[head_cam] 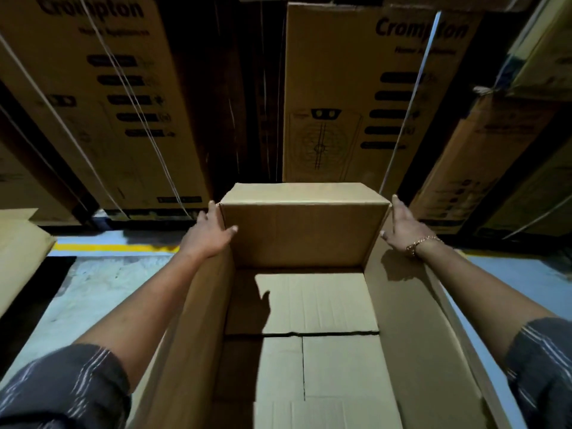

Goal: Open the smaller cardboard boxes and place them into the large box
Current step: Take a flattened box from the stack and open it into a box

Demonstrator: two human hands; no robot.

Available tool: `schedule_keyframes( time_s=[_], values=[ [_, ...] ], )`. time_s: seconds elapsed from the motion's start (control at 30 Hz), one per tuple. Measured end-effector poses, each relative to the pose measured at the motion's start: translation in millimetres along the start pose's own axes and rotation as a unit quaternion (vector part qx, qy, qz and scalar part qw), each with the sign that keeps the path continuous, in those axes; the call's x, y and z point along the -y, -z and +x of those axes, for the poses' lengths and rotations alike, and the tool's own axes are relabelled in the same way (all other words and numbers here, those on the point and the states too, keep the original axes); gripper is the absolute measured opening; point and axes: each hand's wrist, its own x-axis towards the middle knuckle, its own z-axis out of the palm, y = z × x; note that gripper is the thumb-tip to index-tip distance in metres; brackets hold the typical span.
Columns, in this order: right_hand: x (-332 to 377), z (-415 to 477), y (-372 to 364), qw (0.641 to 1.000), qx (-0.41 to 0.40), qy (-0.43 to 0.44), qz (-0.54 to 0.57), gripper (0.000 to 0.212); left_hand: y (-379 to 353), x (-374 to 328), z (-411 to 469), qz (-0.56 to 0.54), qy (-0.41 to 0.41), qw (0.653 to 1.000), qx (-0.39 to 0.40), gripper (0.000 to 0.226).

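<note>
Smaller plain brown cardboard box (305,224), top shut, at frame ctr, at far end of large open brown cardboard box (413,335). L hand (213,233) & R hand (402,226) press its sides, fingers straight, flat on cardboard. Printed cartons (340,103) stacked behind, upper frame.

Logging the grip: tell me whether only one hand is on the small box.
No, the left hand and the right hand press opposite sides of the small box.
</note>
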Motion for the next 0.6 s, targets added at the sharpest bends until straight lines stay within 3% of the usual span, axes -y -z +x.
schedule_keyframes(
  time_s=[0.13,0.4,0.6],
  values=[
    [-27,-71,-3,1.000,0.026,-0.004,-0.013,0.092,-9,31,-78,0.025,0.002,1.000,0.006,0.089],
    [-92,-256,-36,0.996,0.061,-0.037,0.052,0.063,-32,82,-276,-0.041,0.076,0.996,0.005,0.073],
    [-117,-376,-52,0.994,0.082,-0.049,0.044,0.068,-40,108,-379,-0.065,0.155,0.985,0.039,0.062]
  ],
)
